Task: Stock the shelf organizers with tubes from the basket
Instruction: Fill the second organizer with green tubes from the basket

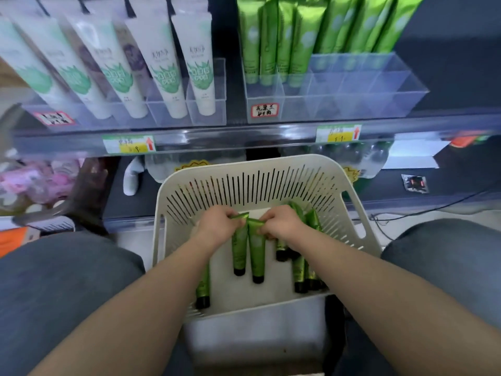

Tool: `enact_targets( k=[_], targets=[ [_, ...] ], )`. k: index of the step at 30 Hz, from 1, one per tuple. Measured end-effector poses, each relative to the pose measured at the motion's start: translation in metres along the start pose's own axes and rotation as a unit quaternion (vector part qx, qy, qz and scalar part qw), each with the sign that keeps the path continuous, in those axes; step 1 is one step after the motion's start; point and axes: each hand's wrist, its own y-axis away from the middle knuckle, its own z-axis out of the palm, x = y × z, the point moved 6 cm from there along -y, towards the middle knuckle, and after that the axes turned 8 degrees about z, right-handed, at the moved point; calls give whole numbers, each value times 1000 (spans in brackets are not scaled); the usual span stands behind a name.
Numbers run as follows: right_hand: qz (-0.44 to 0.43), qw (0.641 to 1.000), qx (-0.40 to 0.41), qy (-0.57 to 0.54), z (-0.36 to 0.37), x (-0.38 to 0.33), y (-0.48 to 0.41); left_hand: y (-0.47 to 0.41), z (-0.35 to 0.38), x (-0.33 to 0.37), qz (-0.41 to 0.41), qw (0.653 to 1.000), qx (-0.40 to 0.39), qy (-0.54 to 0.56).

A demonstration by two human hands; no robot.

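Note:
A white slotted basket (173, 196) sits between my knees, holding several green tubes with black caps. My left hand (217, 223) pinches the flat end of one green tube (240, 251). My right hand (282, 222) pinches the flat end of a second green tube (257, 253) right beside it. Both tubes hang cap-down inside the basket. More green tubes (303, 270) lie at the basket's right side, and one (203, 289) lies under my left forearm. On the shelf above, a clear organizer (352, 104) holds green tubes (282, 39) in its back compartments; its front compartments hold nothing.
A second clear organizer (206, 115) at upper left holds white tubes (200, 63) with green leaf prints. Price tags (130, 145) are clipped to the shelf edge. A lower shelf behind the basket carries pink packages (40, 183) at left. A black cable (433, 207) trails at right.

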Motion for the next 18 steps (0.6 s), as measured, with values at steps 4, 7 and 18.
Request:
enact_targets(
  k=[4,7,18],
  targets=[
    [-37,999,25,-15,-24,-7,22,19,-10,23,46,998,33,0],
    [-68,996,40,-31,-43,-14,40,33,-21,35,67,996,54,-8],
    [-149,980,111,-71,-112,-36,89,68,-65,118,167,981,94,-37]
  ],
)
